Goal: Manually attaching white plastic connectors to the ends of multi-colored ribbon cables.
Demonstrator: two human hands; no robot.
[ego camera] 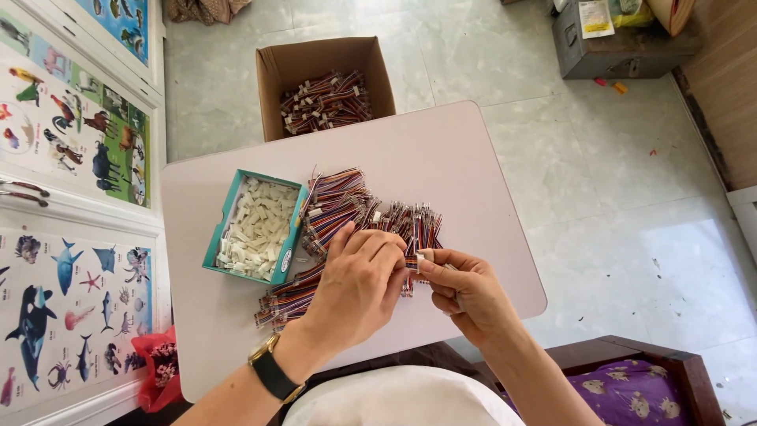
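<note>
The person is showing two bare arms with no sleeves on them. The left hand (356,284) is wearing a watch (272,371) with a black strap and a gold case, low in the middle of the frame. The right hand (465,293) is wearing nothing. A white top is showing at the bottom edge.

— What does the floor (599,173) look like?
— Pale marbled tiles, bright with daylight, a few scraps scattered on them.
— And the left side?
— White cabinet doors (79,213) carry animal posters (71,308), land and sea creatures.
— Furniture?
— A white table (473,158) in the middle, a grey metal box (615,47) by a wooden wall (729,87), and a dark wooden frame with purple cloth (631,390).
</note>
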